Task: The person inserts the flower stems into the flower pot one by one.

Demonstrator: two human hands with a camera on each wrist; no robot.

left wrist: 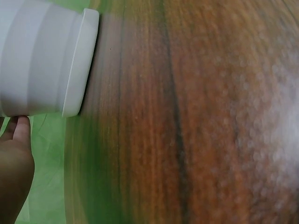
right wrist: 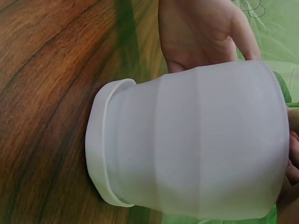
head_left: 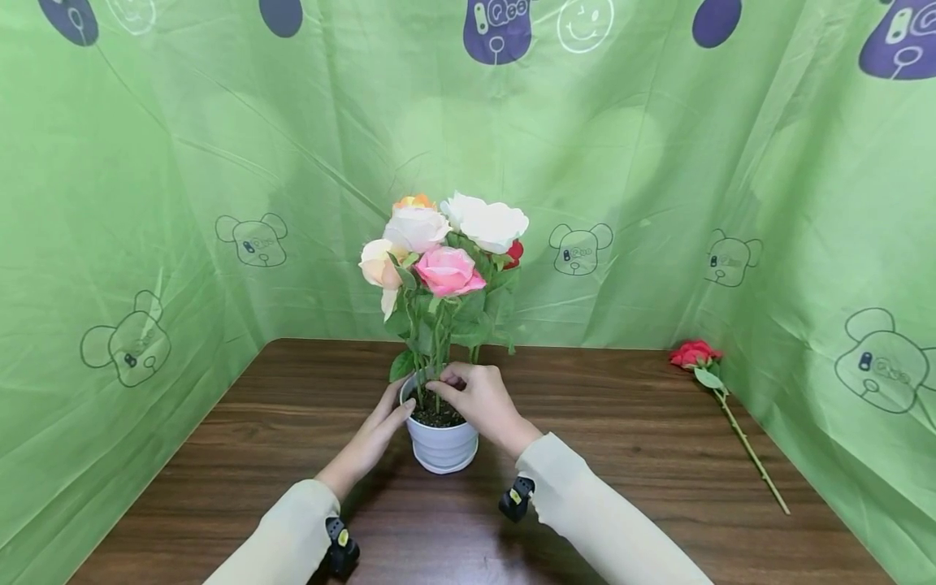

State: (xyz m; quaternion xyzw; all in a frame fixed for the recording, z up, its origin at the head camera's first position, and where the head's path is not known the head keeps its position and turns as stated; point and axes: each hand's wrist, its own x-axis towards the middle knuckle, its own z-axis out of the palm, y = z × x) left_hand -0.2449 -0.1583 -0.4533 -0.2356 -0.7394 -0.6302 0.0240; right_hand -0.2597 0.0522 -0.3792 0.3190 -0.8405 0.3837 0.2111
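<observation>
A white ribbed flower pot (head_left: 444,447) on a saucer (right wrist: 96,140) stands on the table, with dark soil (head_left: 436,413) inside. Artificial roses rise from it: a pink rose (head_left: 449,271) in front, with peach, orange, white and red blooms around it. My left hand (head_left: 376,431) holds the pot's left side, its thumb at the rim and its other fingers along the wall. Over the soil, the right hand (head_left: 484,398) pinches a green rose stem (head_left: 438,357) low down, thumb against fingertips. In the right wrist view the pot hides most of that hand.
A single red rose (head_left: 696,353) with a long stem (head_left: 753,455) lies on the brown wooden table (head_left: 292,422) at the right. Green printed cloth (head_left: 329,162) hangs behind and along both sides.
</observation>
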